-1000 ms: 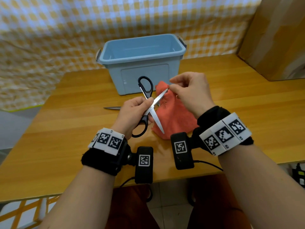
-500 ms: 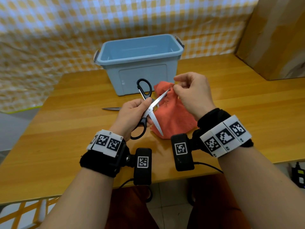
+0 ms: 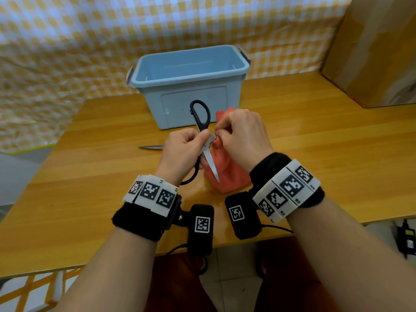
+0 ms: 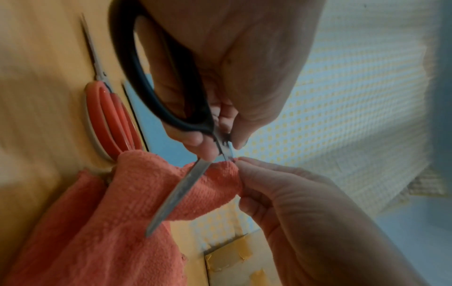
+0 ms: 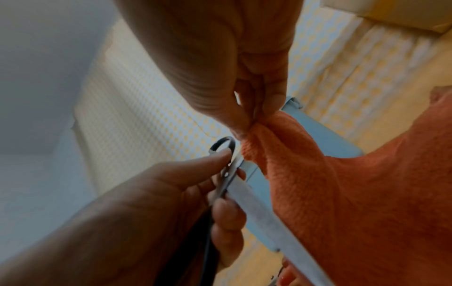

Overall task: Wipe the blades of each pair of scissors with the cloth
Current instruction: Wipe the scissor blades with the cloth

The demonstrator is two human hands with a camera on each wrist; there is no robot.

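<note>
Black-handled scissors [image 3: 203, 140] held open above the table [image 3: 94, 167]; left hand [image 3: 182, 152] grip closed around pivot and lower handle loop. Right hand [image 3: 242, 136] pinches orange cloth [image 4: 137, 193] onto one blade near the pivot; cloth hangs down to the table. Left wrist view alone shows orange-handled scissors [image 4: 110, 118] lying flat beside the cloth; head view shows only their blade tip. Blue bin [image 3: 191, 86] behind.

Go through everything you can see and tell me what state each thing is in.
black-handled scissors: blades open, held up by left hand
cloth: bunched, pinched by right hand against one blade near the pivot
red-handled scissors: closed, flat on table
blue bin: lidless
</note>
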